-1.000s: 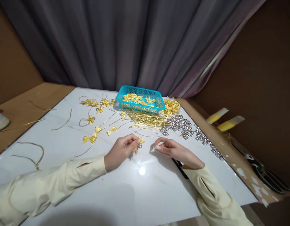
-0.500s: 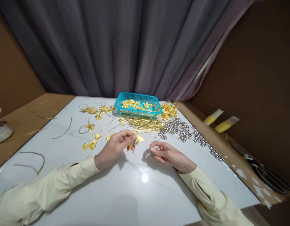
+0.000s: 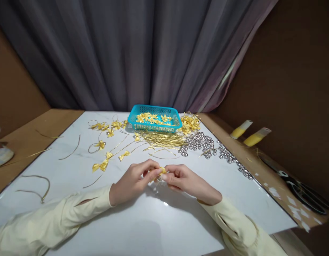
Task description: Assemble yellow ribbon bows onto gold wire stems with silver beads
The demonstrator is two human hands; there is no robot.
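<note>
My left hand (image 3: pixel 139 179) is closed, its thumb and fingers pinching a small yellow ribbon bow (image 3: pixel 162 171) above the white tabletop. From the other side my right hand (image 3: pixel 184 180) meets it, fingertips pressed together at the bow. Most of the bow is covered by both hands, and whatever else sits between the right fingertips is too small to make out. Just beyond the hands lie a loose yellow bow (image 3: pixel 124 155) and a bundle of gold cords (image 3: pixel 164 140). Small silver bells or beads (image 3: pixel 199 142) are spread to the right of the cords.
A blue plastic basket (image 3: pixel 154 128) holding yellow bows stands at the back, beside a heap of gold and yellow pieces (image 3: pixel 189 123). Bows with cord loops (image 3: pixel 100 144) lie on the left. Black-handled scissors (image 3: pixel 300 188) and two yellow-filled tubes (image 3: pixel 256 137) occupy the right edge.
My hands have come together and nearer to me; the right fingertips now touch the bow held in the left. The silver piece seen at the left fingertips is now mostly hidden.
</note>
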